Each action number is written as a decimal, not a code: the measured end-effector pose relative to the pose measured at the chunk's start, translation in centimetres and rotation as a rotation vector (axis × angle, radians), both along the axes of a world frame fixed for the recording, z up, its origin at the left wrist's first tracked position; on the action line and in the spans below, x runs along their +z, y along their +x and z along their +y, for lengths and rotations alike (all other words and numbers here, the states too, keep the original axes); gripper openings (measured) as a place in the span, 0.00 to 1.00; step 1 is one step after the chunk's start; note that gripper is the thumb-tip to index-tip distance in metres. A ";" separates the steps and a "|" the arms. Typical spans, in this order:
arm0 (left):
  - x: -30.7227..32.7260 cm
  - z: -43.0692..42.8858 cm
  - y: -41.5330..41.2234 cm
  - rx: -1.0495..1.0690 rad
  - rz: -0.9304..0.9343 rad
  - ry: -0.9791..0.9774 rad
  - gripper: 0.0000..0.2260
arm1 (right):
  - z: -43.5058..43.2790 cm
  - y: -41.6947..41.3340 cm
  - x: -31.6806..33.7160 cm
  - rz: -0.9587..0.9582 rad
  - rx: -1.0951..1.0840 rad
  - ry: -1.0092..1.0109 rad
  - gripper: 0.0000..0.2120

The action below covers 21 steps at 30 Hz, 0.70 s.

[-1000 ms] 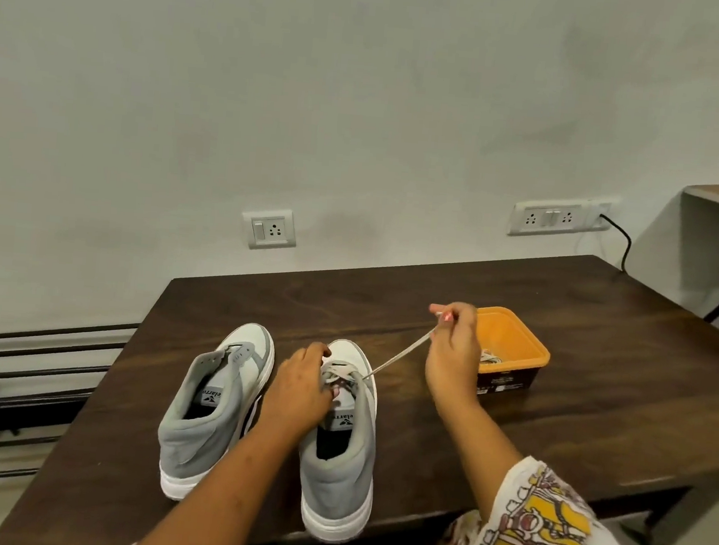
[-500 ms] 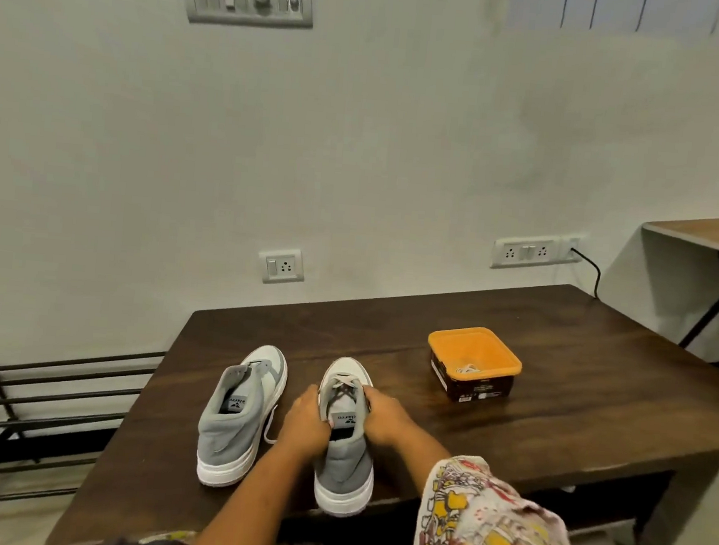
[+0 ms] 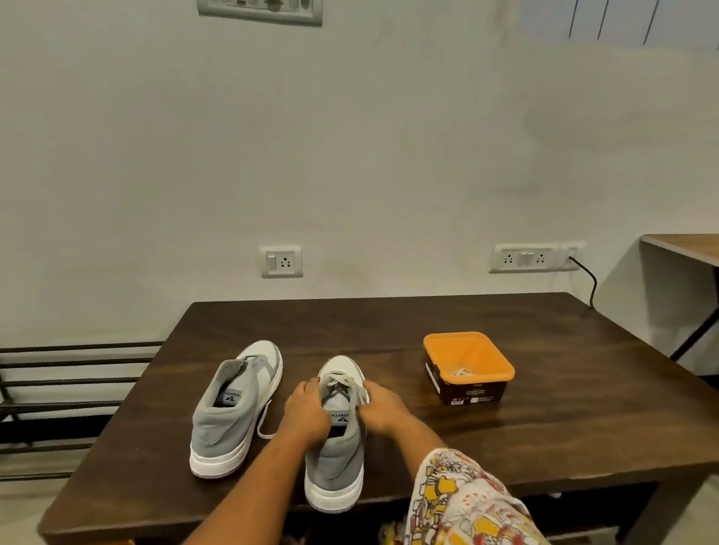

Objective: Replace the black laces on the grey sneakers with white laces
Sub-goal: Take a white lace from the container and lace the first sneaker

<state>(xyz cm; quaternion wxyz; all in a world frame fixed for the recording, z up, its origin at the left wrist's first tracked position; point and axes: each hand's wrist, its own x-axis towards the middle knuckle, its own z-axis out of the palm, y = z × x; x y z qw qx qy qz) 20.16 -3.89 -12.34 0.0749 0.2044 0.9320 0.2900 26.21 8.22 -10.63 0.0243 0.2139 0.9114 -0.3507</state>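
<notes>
Both hands clasp one grey sneaker point(image 3: 335, 457) at its lacing. The left hand point(image 3: 306, 411) curls its fingers over the left eyelet flap and the right hand point(image 3: 380, 406) curls over the right flap, thumb near the tongue. Whether the fingertips also pinch the lace ends cannot be told from the head view. A white lace point(image 3: 336, 384) crosses the lower eyelets of this shoe, just ahead of the hands, and the tongue label shows between them.

The shoe stands upright near the front edge of a dark wooden table point(image 3: 576, 413), toe pointing to the wall. Its mate, the second grey sneaker point(image 3: 230, 409), stands just beside it on the person's left, toe also to the wall, with no hand on it. A loose loop of white lace point(image 3: 264, 425) lies on the tabletop between the two shoes.

To the right, well apart from the shoes, sits an orange tub point(image 3: 491, 357) with a pale tangle of laces point(image 3: 460, 372) inside. A patterned sleeve point(image 3: 479, 526) covers the right forearm. A black metal rack point(image 3: 36, 374) stands left of the table, and wall sockets point(image 3: 282, 261) are mounted behind it.
</notes>
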 end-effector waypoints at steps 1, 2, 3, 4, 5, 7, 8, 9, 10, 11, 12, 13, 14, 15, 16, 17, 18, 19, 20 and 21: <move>-0.1 0.1 -0.1 0.005 -0.005 0.046 0.16 | 0.0 -0.2 -0.3 0.017 -0.009 -0.016 0.23; -0.2 0.3 -0.3 0.014 -0.016 0.091 0.15 | 0.0 -0.5 -0.4 0.029 -0.014 -0.035 0.23; -0.5 0.3 -0.6 0.019 -0.025 0.132 0.14 | -0.1 -1.0 -0.8 0.038 -0.015 -0.061 0.23; -0.5 0.4 -0.7 0.019 -0.032 0.170 0.13 | -0.2 -1.3 -1.1 0.048 -0.020 -0.085 0.23; -0.6 0.5 -0.8 0.022 -0.028 0.204 0.13 | -0.1 -1.7 -1.5 0.062 -0.018 -0.111 0.23; -0.7 0.7 -1.2 0.045 0.008 0.259 0.12 | 0.1 -2.5 -2.0 0.090 -0.014 -0.159 0.21; -1.0 0.8 -1.5 0.066 0.025 0.285 0.11 | 0.3 -2.7 -2.0 0.114 -0.019 -0.182 0.20; -1.2 0.9 -1.6 0.084 0.037 0.315 0.10 | 0.6 -2.8 -2.2 0.147 -0.036 -0.208 0.18; -1.5 0.9 -1.7 0.098 0.042 0.339 0.10 | 0.8 -2.7 -2.2 0.166 -0.062 -0.256 0.15; -2.0 1.0 -2.0 0.112 0.051 0.360 0.10 | 1.1 -2.9 -2.5 0.189 -0.075 -0.313 0.11; -2.4 0.9 -2.1 0.128 0.061 0.372 0.10 | 1.3 -2.8 -2.6 0.181 -0.076 -0.365 0.07; -2.7 0.9 -2.4 0.144 0.077 0.374 0.10 | 1.4 -3.0 -2.8 0.186 -0.070 -0.418 0.05; -2.9 0.8 -2.5 0.157 0.097 0.367 0.10 | 1.6 -3.1 -3.0 0.181 -0.067 -0.422 0.06; -3.0 0.8 -2.6 0.167 0.118 0.361 0.11 | 1.7 -3.3 -3.2 0.196 -0.061 -0.430 0.06; -3.2 0.8 -2.6 0.179 0.126 0.368 0.12 | 1.9 -3.5 -3.3 0.200 -0.056 -0.415 0.06; -3.1 0.8 -2.5 0.201 0.109 0.392 0.13 | 2.0 -3.5 -3.2 0.219 -0.052 -0.423 0.06; -3.1 0.8 -2.5 0.230 0.063 0.427 0.15 | 2.2 -3.5 -3.4 0.222 -0.055 -0.407 0.06; -3.0 0.8 -2.6 0.255 0.015 0.461 0.15 | 2.5 -3.5 -3.3 0.247 -0.076 -0.400 0.06; -3.1 0.8 -2.8 0.258 -0.037 0.484 0.14 | 2.8 -3.4 -3.3 0.246 -0.091 -0.364 0.05; -3.0 0.8 -3.0 0.246 -0.087 0.498 0.11 | 3.1 -3.3 -3.2 0.241 -0.093 -0.348 0.05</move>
